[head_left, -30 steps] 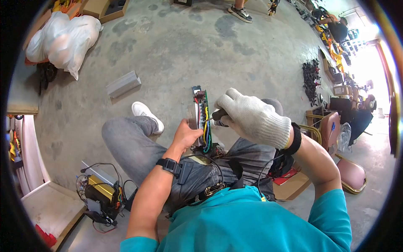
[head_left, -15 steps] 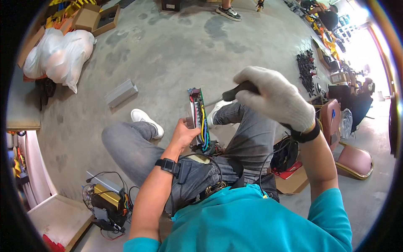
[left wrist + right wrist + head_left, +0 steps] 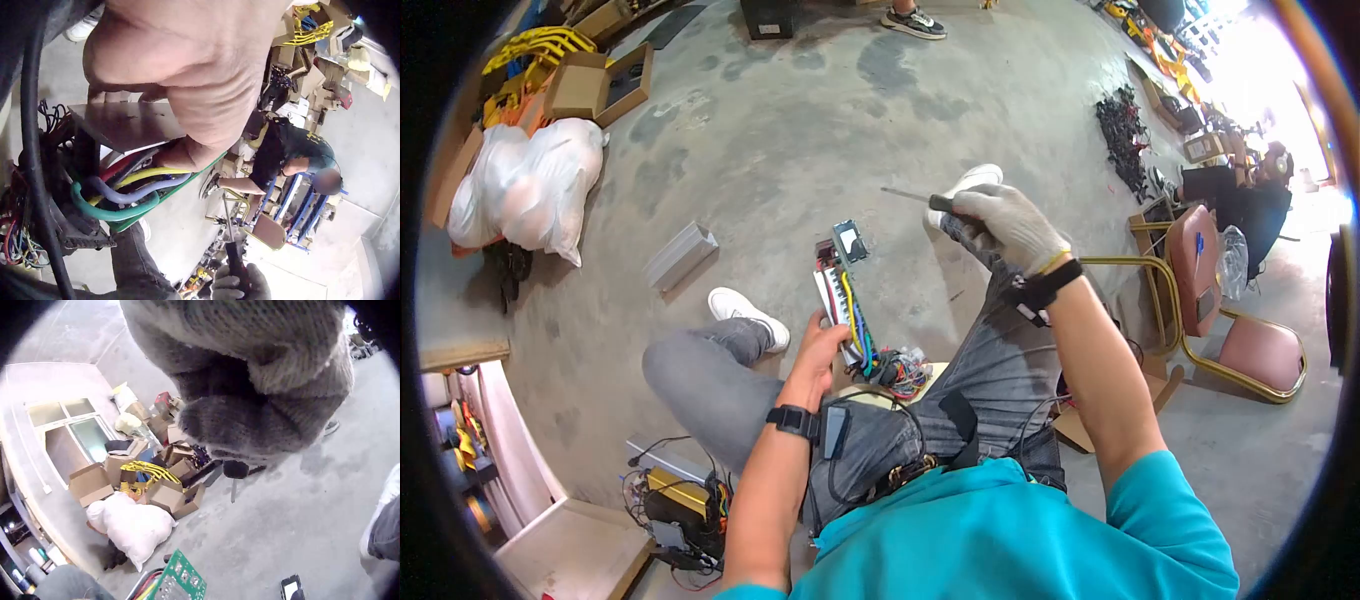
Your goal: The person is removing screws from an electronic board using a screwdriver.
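A long green circuit board (image 3: pixel 838 290) with yellow, blue and green wires (image 3: pixel 858 330) stands upright over my lap. My bare left hand (image 3: pixel 820 345) grips its lower edge; in the left wrist view the fingers (image 3: pixel 187 81) curl round the metal plate (image 3: pixel 131 125) above the thick wires (image 3: pixel 119 200). My gloved right hand (image 3: pixel 1000 225) holds a black-handled screwdriver (image 3: pixel 920 198), raised to the right of the board and apart from it. The right wrist view has the glove (image 3: pixel 262 406), the handle (image 3: pixel 235 470) and the board's top (image 3: pixel 178 578).
I sit on a concrete floor, legs out. A grey metal housing (image 3: pixel 679 255) lies to the left, white bags (image 3: pixel 525 190) and cartons (image 3: pixel 590 85) beyond it. A chair (image 3: pixel 1230 330) stands at right. Electronics with wires (image 3: pixel 675 505) sit by my left hip.
My right hand has lifted the screwdriver off the board and swung it away to the right. The left hand has tilted the board slightly left while still gripping it.
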Available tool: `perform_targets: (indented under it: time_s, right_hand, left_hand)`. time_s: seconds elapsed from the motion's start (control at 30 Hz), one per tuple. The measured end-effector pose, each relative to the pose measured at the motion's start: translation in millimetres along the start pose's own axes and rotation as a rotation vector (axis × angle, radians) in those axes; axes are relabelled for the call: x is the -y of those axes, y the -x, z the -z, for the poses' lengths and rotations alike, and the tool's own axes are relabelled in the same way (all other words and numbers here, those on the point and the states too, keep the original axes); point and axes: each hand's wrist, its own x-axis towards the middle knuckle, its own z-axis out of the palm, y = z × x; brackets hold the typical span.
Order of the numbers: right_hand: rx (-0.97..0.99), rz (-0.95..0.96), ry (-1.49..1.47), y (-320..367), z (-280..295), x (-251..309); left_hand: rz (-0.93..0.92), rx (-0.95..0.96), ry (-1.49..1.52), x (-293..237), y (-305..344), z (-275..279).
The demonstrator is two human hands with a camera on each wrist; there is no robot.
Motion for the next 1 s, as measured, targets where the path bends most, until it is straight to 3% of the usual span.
perform_targets:
  time_s: [0.07,0.23,0.3,0.5,0.63,0.77,1.0]
  right_hand:
    - [-0.010,-0.336,-0.208,-19,-17,-8]
    - [0.064,-0.432,-0.224,-76,-47,-79]
    - [0.134,-0.419,-0.047,-96,-60,-106]
    - [0.198,-0.519,0.151,-120,-109,-155]
    - [0.247,-0.558,0.286,-115,-130,-171]
    - [0.208,-0.510,0.306,-114,-154,-213]
    - [0.231,-0.517,0.125,-123,-175,-215]
  left_hand:
    - [0.015,0.012,0.010,8,-6,7]
    - [0.096,0.016,0.178,4,2,4]
    - [0.111,0.066,0.213,10,1,9]
    - [0.155,-0.096,0.280,-1,14,2]
    - [0.184,-0.031,0.285,8,11,17]
    - [0.208,-0.083,0.287,6,12,15]
    - [0.163,-0.003,0.346,-1,15,17]
